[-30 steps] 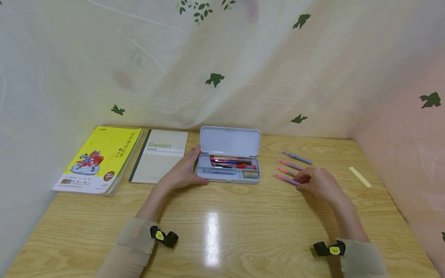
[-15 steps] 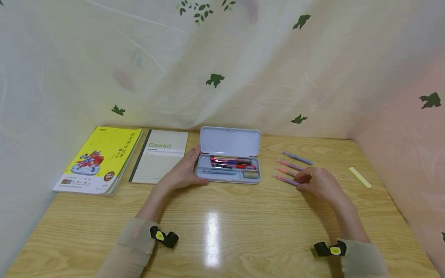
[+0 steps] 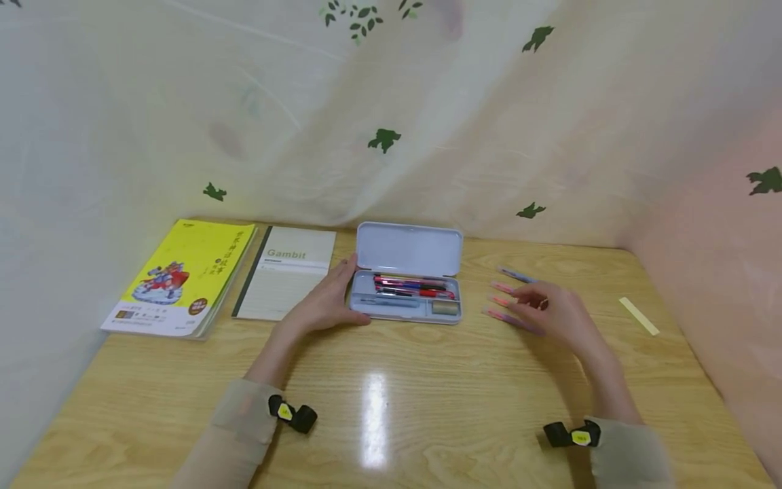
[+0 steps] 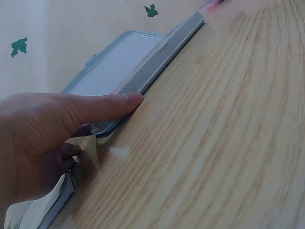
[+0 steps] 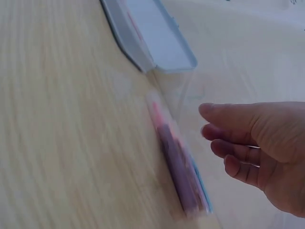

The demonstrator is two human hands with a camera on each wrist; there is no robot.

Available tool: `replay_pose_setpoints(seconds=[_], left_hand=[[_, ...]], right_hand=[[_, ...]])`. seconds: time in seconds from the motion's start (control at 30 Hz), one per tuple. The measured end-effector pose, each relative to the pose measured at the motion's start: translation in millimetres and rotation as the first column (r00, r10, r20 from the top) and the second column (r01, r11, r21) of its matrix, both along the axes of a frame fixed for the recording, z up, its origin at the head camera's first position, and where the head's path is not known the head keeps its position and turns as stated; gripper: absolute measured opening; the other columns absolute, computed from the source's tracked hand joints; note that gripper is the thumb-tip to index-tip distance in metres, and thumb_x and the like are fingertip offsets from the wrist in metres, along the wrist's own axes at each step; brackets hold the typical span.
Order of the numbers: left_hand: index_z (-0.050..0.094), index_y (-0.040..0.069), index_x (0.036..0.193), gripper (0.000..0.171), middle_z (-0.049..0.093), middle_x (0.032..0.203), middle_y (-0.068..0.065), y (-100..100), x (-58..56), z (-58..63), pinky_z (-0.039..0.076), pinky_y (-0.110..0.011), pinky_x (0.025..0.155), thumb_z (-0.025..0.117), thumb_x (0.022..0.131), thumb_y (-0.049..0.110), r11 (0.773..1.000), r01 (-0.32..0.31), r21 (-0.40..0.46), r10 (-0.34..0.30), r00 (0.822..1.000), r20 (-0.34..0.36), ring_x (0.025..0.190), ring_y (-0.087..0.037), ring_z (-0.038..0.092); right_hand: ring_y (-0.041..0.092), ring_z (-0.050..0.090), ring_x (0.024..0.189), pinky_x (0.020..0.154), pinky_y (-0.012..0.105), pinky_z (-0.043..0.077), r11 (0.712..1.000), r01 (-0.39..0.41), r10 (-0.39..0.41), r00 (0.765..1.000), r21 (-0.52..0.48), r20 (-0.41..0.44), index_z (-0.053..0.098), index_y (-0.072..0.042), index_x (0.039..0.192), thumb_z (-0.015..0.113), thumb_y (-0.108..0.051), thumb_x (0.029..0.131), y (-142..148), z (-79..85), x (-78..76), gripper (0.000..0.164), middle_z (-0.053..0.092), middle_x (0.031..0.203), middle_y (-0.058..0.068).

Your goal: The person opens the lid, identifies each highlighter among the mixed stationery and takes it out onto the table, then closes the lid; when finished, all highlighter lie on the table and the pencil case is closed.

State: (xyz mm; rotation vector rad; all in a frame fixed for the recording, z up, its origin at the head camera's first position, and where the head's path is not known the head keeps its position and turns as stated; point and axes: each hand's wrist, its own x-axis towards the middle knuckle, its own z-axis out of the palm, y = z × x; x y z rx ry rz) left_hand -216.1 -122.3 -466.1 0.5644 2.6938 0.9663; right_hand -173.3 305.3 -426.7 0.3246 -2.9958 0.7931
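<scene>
My left hand [image 3: 324,299] holds the left end of an open pale-blue pencil case [image 3: 409,248], its thumb [image 4: 116,106] against the front side. Inside the case lie several red and dark pens [image 3: 415,286], a light-blue pen [image 3: 389,302] and a small greyish-beige block [image 3: 444,308]. My right hand [image 3: 556,316] hovers over a row of clear-capped highlighters, its fingers loosely bent and nothing between them. The nearest highlighter is purple with a pink tip [image 5: 178,167]; the farthest is blue [image 3: 516,274]. The hand partly hides the row in the head view.
A yellow picture-covered book [image 3: 183,272] and a Gambit notebook [image 3: 287,272] lie to the left on the wooden table [image 3: 452,401]. A pale-yellow strip [image 3: 639,316] lies at the right. Patterned cloth [image 3: 452,136] hangs behind.
My right hand has come up off the nearest purple highlighter, which stays on the table. The left hand keeps its place at the case. The head view has shifted slightly.
</scene>
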Motion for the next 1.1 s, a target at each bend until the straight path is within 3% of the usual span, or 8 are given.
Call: replay_pose_setpoints(seconds=[0.3,0.5,0.67,0.9,1.1], left_hand=[[0.002,0.005,0.166,0.129,0.011,0.172,-0.024,1,-2.0,-0.4,0.018,-0.053,0.131,0.09,0.077,0.041,1.0,-0.005,0.0,0.005,1.0,-0.008,0.161,-0.04,0.012],[0.0,0.007,0.166,0.13,0.008,0.173,-0.023,-1,-1.1,0.1,0.016,-0.053,0.131,0.089,0.078,0.041,1.0,-0.014,0.0,0.014,1.0,0.022,0.162,-0.039,0.009],[-0.001,0.009,0.166,0.13,0.006,0.173,-0.022,0,-0.7,-1.2,0.016,-0.053,0.131,0.089,0.078,0.042,1.0,-0.017,-0.005,0.017,0.999,0.038,0.162,-0.038,0.008],[-0.001,0.009,0.166,0.13,0.007,0.173,-0.022,2,-0.2,-2.5,0.015,-0.053,0.131,0.089,0.078,0.042,1.0,-0.009,0.0,0.009,0.999,0.032,0.162,-0.038,0.008],[0.0,0.008,0.166,0.131,0.008,0.173,-0.023,1,-0.7,-2.9,0.015,-0.054,0.131,0.089,0.077,0.041,1.0,-0.008,0.004,0.008,1.0,0.027,0.162,-0.039,0.009]], right_hand=[[0.018,0.065,0.081,0.07,0.019,0.05,0.996,-0.031,0.02,0.993,-0.089,-0.12,0.077,-0.009,0.112,0.076,-0.02,0.094,-33,9.2,-13.1,0.021,0.077,0.097,0.007],[0.021,0.067,0.088,0.076,0.018,0.052,0.985,-0.067,0.051,0.993,-0.158,-0.102,0.075,-0.009,0.119,0.074,-0.02,0.095,-60,15.9,-17.1,0.026,0.076,0.104,0.008],[0.019,0.067,0.092,0.08,0.022,0.055,0.971,-0.097,0.084,0.994,-0.218,-0.068,0.075,-0.011,0.12,0.075,-0.019,0.095,-84,22.3,-20.4,0.026,0.076,0.104,0.005],[0.019,0.069,0.094,0.084,0.04,0.061,0.943,-0.21,0.193,0.977,-0.258,-0.09,0.075,-0.007,0.118,0.076,-0.014,0.094,-116,21.0,-22.6,0.026,0.076,0.109,0.007],[0.019,0.07,0.095,0.085,0.039,0.062,0.923,-0.32,0.306,0.947,-0.216,-0.096,0.076,-0.007,0.119,0.077,-0.014,0.092,-139,8.8,-22.1,0.027,0.077,0.109,0.008]])
